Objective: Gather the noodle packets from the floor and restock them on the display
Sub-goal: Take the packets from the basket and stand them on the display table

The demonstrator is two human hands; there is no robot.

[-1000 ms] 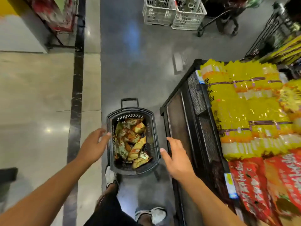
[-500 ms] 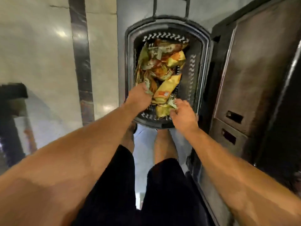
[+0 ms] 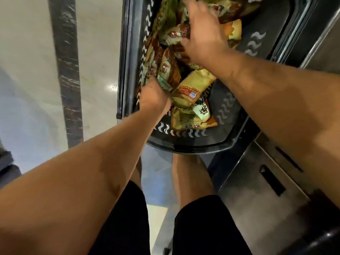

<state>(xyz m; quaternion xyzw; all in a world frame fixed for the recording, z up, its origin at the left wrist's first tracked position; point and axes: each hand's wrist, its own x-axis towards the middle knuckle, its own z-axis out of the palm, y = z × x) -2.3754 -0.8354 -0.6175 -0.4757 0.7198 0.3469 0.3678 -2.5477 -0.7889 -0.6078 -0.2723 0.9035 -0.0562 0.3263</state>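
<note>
Both hands are down in the basket (image 3: 230,144) on the floor among the packets (image 3: 189,91). Left hand (image 3: 154,96) curls around one; right hand (image 3: 202,39) spreads flat over the pile. Best gather several flat-stacked, squeezing gently.

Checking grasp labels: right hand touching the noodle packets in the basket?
Touching. Head view shows the right hand spread flat on the noodle packets piled in the basket, no gap visible.

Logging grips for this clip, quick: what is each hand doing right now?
Left hand: fingers curled, gripping noodle packets at the basket's left side.
Right hand: fingers spread, pressing on the packet pile; no grip visible.
</note>
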